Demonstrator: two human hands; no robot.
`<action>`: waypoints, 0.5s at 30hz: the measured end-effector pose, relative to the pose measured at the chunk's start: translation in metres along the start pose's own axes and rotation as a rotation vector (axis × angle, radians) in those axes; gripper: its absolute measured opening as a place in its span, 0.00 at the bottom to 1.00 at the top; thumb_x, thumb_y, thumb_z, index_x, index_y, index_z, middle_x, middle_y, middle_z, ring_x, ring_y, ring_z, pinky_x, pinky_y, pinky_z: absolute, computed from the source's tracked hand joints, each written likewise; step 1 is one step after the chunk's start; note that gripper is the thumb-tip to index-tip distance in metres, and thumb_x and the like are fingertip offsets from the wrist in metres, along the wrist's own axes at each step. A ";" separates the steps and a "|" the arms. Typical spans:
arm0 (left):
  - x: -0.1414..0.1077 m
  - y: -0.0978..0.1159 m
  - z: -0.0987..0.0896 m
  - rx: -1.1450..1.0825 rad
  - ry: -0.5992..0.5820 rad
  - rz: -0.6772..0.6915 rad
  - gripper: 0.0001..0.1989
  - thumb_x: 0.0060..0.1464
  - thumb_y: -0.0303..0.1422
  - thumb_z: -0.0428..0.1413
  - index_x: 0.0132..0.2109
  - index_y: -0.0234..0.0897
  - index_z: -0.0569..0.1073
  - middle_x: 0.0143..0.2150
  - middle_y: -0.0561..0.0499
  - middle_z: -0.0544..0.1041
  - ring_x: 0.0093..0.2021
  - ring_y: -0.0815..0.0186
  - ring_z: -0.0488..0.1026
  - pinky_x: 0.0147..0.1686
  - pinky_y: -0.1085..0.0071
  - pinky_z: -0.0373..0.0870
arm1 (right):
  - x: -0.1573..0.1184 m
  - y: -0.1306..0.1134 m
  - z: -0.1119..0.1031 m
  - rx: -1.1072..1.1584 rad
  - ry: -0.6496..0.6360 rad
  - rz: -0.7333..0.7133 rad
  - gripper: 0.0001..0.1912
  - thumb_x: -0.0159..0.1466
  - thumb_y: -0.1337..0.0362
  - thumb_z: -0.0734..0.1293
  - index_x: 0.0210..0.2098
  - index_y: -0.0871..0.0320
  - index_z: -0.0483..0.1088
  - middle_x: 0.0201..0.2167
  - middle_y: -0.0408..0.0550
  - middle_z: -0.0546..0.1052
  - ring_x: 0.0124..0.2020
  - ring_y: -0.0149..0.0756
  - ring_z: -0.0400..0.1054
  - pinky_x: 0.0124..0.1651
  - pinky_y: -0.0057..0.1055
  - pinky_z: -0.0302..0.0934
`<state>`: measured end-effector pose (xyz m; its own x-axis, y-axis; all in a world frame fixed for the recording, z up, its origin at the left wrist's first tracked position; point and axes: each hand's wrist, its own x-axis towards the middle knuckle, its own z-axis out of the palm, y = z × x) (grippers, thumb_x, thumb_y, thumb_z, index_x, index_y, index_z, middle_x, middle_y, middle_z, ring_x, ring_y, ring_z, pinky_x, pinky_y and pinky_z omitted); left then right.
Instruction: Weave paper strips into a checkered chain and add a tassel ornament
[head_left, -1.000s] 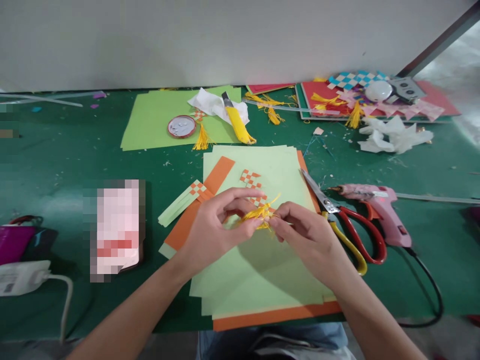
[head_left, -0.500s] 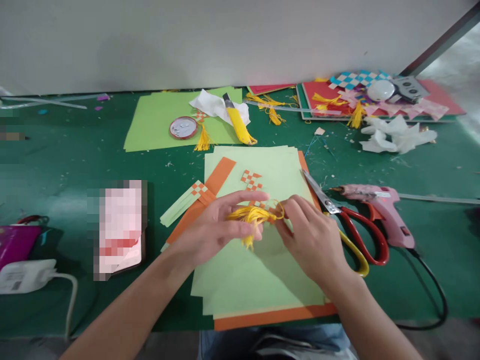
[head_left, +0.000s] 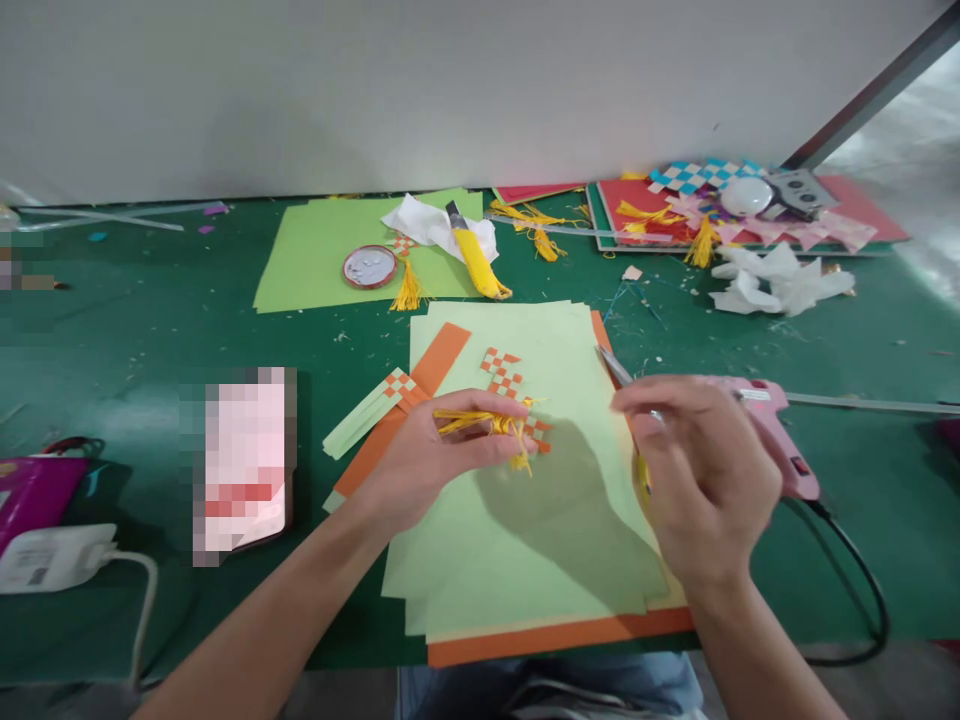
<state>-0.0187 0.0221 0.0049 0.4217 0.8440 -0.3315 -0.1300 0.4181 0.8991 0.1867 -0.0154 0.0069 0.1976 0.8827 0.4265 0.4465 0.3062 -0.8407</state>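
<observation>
Yellow tassel threads [head_left: 496, 424] lie between the thumb and fingers of my left hand [head_left: 442, 455], above the pale green paper stack [head_left: 547, 540]. My right hand [head_left: 697, 470] is raised over the scissors [head_left: 615, 366], hiding their handles. Its fingers are bent and the thumb is near the index finger; whether anything thin is between them cannot be made out. Just past my left hand, an orange and green woven checkered strip [head_left: 504, 370] rests on the paper. Another woven piece with loose green strips [head_left: 375, 405] lies over an orange strip [head_left: 442, 360] to the left.
A pink glue gun [head_left: 780, 430] with a black cord is at the right. A phone [head_left: 244, 460] and a white charger [head_left: 56, 560] lie left. Behind are a yellow cutter [head_left: 476, 258], a round tin [head_left: 370, 267], tassels [head_left: 701, 243] and crumpled tissue [head_left: 780, 283].
My right hand has let go of the tassel's loop end and moved right, over the scissors. My left hand keeps the tassel, whose threads are now more tucked between the fingers.
</observation>
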 end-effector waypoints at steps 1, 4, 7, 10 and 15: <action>0.000 0.000 0.001 0.027 0.021 0.009 0.09 0.48 0.32 0.66 0.39 0.43 0.80 0.36 0.54 0.81 0.37 0.69 0.78 0.40 0.75 0.72 | -0.002 -0.003 0.001 0.030 -0.091 0.017 0.06 0.63 0.72 0.63 0.36 0.55 0.69 0.32 0.45 0.73 0.37 0.35 0.67 0.41 0.35 0.61; -0.001 -0.001 0.002 0.116 0.061 0.026 0.11 0.47 0.33 0.67 0.40 0.43 0.80 0.38 0.53 0.81 0.39 0.67 0.78 0.41 0.74 0.72 | -0.007 -0.010 0.007 0.076 -0.390 0.079 0.04 0.63 0.69 0.65 0.31 0.56 0.69 0.27 0.43 0.72 0.30 0.31 0.65 0.34 0.30 0.59; -0.001 -0.001 0.003 0.177 0.089 0.045 0.11 0.48 0.33 0.66 0.41 0.41 0.79 0.38 0.52 0.81 0.39 0.65 0.78 0.41 0.72 0.73 | -0.009 -0.013 0.013 0.078 -0.495 0.176 0.05 0.63 0.67 0.65 0.30 0.56 0.71 0.27 0.42 0.72 0.27 0.29 0.62 0.31 0.29 0.58; -0.002 0.000 0.005 0.202 0.104 0.069 0.10 0.48 0.33 0.66 0.41 0.41 0.79 0.38 0.53 0.81 0.38 0.67 0.78 0.39 0.75 0.73 | -0.008 -0.013 0.014 0.111 -0.504 0.305 0.06 0.63 0.66 0.65 0.30 0.56 0.72 0.26 0.42 0.74 0.26 0.29 0.62 0.30 0.28 0.58; -0.002 0.000 0.006 0.220 0.120 0.101 0.10 0.49 0.34 0.65 0.41 0.42 0.80 0.37 0.53 0.81 0.38 0.68 0.78 0.39 0.76 0.73 | -0.002 -0.010 0.012 0.248 -0.508 0.514 0.08 0.63 0.64 0.64 0.31 0.57 0.73 0.24 0.42 0.73 0.27 0.29 0.66 0.30 0.27 0.59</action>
<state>-0.0140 0.0183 0.0080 0.3057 0.9169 -0.2567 0.0379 0.2577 0.9655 0.1710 -0.0161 0.0100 -0.1249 0.9729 -0.1945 0.1861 -0.1696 -0.9678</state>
